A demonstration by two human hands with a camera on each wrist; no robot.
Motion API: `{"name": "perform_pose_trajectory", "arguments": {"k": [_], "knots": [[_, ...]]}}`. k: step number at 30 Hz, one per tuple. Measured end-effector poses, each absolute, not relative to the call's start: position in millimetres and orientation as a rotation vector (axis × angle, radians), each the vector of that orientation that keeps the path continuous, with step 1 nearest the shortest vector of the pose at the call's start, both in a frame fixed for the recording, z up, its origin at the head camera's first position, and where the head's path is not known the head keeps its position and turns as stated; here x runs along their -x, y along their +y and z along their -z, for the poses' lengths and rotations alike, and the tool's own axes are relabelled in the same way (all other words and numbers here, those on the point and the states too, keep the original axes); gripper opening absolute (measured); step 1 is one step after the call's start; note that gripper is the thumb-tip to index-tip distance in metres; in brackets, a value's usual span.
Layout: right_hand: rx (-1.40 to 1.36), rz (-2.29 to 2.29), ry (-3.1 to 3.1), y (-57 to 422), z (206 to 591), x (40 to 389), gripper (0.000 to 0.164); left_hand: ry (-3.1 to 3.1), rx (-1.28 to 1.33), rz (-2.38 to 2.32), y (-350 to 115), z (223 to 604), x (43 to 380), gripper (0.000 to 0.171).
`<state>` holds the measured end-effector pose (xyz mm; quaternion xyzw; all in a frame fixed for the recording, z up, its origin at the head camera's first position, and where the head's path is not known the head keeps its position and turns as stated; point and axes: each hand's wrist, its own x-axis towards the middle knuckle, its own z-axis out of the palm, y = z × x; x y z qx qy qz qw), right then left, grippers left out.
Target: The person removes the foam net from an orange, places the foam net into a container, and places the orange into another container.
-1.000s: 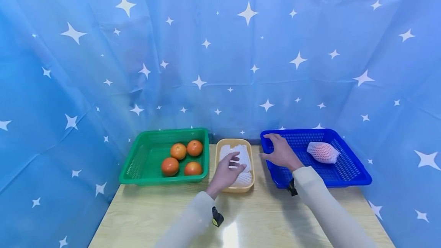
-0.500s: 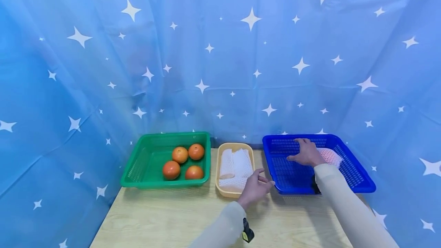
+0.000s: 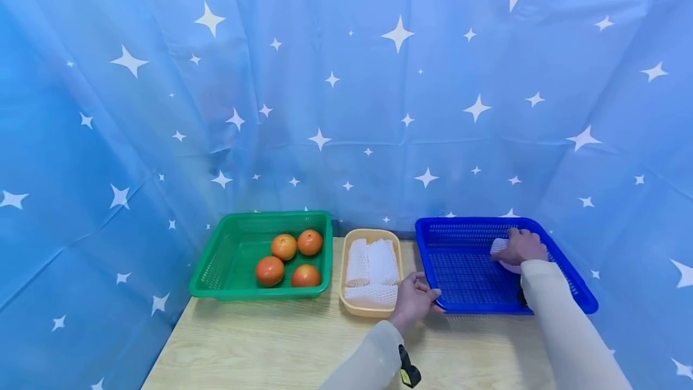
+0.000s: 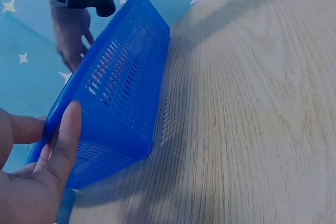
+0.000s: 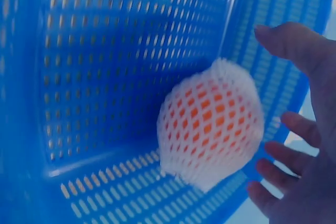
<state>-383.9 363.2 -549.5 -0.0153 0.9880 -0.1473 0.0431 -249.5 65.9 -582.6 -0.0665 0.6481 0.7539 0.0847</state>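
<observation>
A blue basket [image 3: 460, 278] stands on the right of the table. My left hand [image 3: 414, 301] pinches its near-left rim; in the left wrist view the thumb and fingers lie on either side of that rim [image 4: 62, 100]. Inside the basket, at its right, lies an orange-red round fruit in a white foam net [image 5: 210, 124]. My right hand [image 3: 522, 247] is over this fruit and hides much of it in the head view. In the right wrist view, the right hand's fingers [image 5: 283, 163] are spread beside the netted fruit, with a gap showing between them.
A green basket [image 3: 233, 294] at the left holds several orange-red fruits [image 3: 269, 271]. Between the baskets stands a small yellow tray [image 3: 368, 312] with white foam nets [image 3: 383, 262]. A blue star-patterned curtain [image 3: 346, 107] hangs behind the wooden table [image 3: 260, 348].
My left hand has moved right from above the yellow tray and taken hold of the blue basket's rim. The right hand has moved right, from the basket's left side to the netted fruit.
</observation>
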Motion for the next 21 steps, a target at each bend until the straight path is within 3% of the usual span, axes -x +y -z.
{"name": "perform_pose_trajectory", "arguments": {"k": [6, 21], "knots": [[-0.041, 0.460, 2.947, 381, 553, 391, 0.114, 1.918, 0.249, -2.223, 67, 582, 251, 0.043], [-0.133, 0.384, 2.894, 373, 564, 396, 0.101, 1.966, 0.288, -2.160, 65, 583, 252, 0.043]]}}
